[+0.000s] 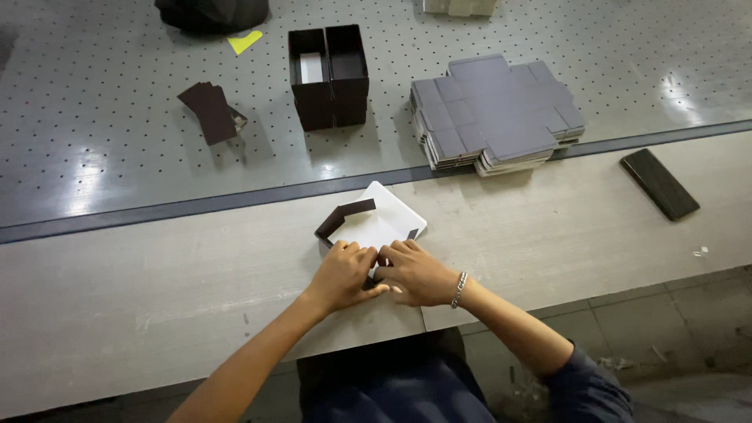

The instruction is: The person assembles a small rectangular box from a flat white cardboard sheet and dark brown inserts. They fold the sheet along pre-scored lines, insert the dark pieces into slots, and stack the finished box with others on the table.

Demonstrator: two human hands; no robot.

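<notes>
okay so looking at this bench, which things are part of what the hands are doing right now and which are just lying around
In hand:
left hand and right hand, both pressing on the half-folded box
stack of flat box blanks
two finished dark boxes

Lying about:
dark flat slab
yellow scrap
small dark card pile
black bag

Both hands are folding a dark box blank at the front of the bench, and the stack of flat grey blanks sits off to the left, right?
Not quite. In the head view the stack of flat grey blanks sits to the right. The left hand and right hand do press the dark box blank.
</notes>
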